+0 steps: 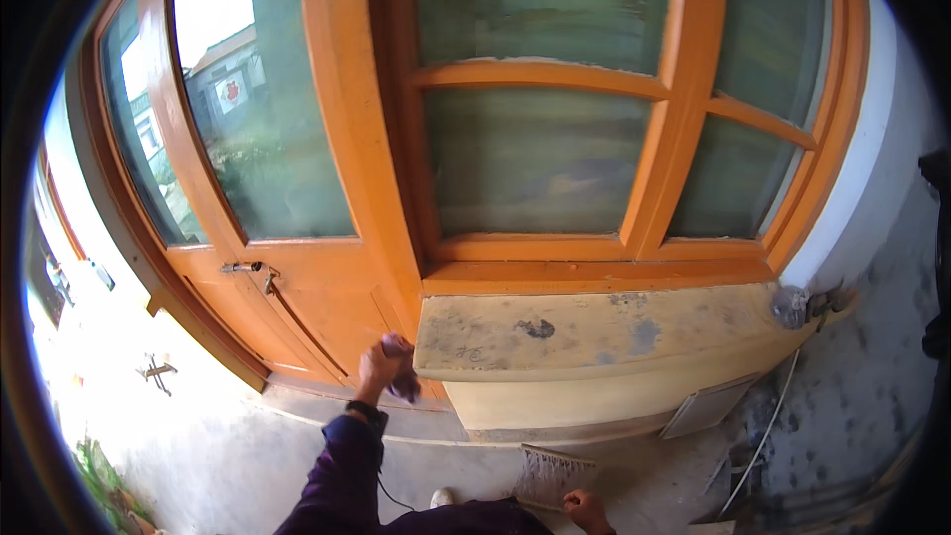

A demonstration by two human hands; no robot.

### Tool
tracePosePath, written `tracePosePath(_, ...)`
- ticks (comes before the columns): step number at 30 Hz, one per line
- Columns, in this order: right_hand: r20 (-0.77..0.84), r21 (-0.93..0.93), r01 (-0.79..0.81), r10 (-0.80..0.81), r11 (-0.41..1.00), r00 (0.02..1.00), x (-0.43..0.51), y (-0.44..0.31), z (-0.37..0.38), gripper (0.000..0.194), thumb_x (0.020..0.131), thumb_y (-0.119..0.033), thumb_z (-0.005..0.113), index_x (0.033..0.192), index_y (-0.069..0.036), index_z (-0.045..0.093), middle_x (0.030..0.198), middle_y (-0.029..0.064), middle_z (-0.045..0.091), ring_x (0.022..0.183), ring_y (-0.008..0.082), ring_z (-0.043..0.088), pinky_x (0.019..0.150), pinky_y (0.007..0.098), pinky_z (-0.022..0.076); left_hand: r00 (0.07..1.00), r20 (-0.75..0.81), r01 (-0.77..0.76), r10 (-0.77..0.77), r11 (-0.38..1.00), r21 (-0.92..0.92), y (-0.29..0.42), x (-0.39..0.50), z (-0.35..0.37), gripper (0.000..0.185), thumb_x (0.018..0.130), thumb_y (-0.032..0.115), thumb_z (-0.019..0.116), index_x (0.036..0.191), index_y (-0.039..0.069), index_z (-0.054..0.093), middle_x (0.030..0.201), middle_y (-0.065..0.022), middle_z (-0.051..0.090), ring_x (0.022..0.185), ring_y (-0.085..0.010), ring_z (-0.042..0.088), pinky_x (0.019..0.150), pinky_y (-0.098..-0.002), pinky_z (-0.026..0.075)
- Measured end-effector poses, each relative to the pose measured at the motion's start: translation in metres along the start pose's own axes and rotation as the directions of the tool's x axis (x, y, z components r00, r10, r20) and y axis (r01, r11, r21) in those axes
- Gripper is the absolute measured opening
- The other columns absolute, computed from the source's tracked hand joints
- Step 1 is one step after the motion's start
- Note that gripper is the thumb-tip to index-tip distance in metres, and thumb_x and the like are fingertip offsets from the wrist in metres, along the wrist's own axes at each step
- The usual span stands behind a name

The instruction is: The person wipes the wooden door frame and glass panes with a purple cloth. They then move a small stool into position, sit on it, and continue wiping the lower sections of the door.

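My left hand [377, 370] grips a crumpled purple cloth [405, 379] at the left end of a stained cream window sill [579, 327]. Behind the cloth is the lower panel of an orange wooden door [319, 290]; whether the cloth touches the sill or the door I cannot tell. Dark smudges and grey patches mark the sill's top. Low at the picture's bottom edge, my right hand [585, 510] hangs with fingers curled and nothing visible in it.
Above the sill rises an orange-framed window [546, 163]. The door carries a metal bolt [241, 267]. A plastic bag [789, 306] sits at the sill's right end. A flat panel [706, 406] leans below. On the floor lies a fringed mop or broom head [553, 472]. Plants [108, 487] stand lower left.
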State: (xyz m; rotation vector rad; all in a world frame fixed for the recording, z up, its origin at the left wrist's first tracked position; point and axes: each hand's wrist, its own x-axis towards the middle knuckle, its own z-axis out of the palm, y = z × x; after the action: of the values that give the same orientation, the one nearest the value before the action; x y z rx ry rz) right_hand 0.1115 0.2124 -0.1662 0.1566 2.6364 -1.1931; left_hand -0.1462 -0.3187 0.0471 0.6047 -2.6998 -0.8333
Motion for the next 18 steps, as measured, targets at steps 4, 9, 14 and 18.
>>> tracePosePath(4,0.015,-0.021,-0.017,0.018,1.0,1.0,-0.005,-0.031,0.022,0.022,0.087,-0.026,0.072,0.103,-0.012,0.08,0.095,0.0154,0.078,0.093,0.0348,0.076,0.086,0.0448,0.0598,0.949,0.314,0.097,0.026,0.925,-0.369,-0.066,-0.065,0.056,0.054,0.077,0.047,0.086,0.11,0.004,0.077,0.103,-0.0201,0.079,0.102,-0.0324,0.077,0.088,-0.0442,0.06)
tracePosePath(9,0.143,-0.027,0.057,-0.053,0.998,0.988,0.011,-0.091,0.039,0.024,0.089,-0.028,0.073,0.104,-0.011,0.079,0.096,0.0163,0.078,0.093,0.0341,0.076,0.084,0.0441,0.0597,0.897,0.442,0.184,-0.002,0.91,-0.371,-0.102,-0.106,0.039,0.054,0.078,0.048,0.09,0.111,0.006,0.077,0.104,-0.0104,0.08,0.099,-0.0169,0.074,0.092,-0.037,0.058)
tracePosePath(14,0.217,-0.014,0.169,-0.162,0.986,0.963,0.038,-0.199,0.071,0.022,0.094,-0.026,0.071,0.105,-0.008,0.077,0.094,0.0168,0.077,0.092,0.0347,0.076,0.079,0.0436,0.0593,0.887,0.459,0.293,-0.039,0.818,-0.495,-0.141,-0.094,-0.009,0.054,0.081,0.041,0.089,0.116,0.002,0.074,0.105,-0.0112,0.079,0.099,-0.0171,0.074,0.091,-0.0375,0.059)
tracePosePath(18,0.242,0.1,0.284,-0.3,0.954,0.923,0.047,-0.293,0.091,0.02,0.097,-0.021,0.071,0.104,-0.003,0.076,0.085,0.0168,0.076,0.083,0.0303,0.077,0.072,0.0391,0.0582,0.903,0.431,0.3,-0.011,0.732,-0.611,-0.177,-0.081,-0.037,0.054,0.084,0.035,0.086,0.121,-0.001,0.072,0.107,-0.014,0.079,0.102,-0.0185,0.075,0.092,-0.0375,0.059)
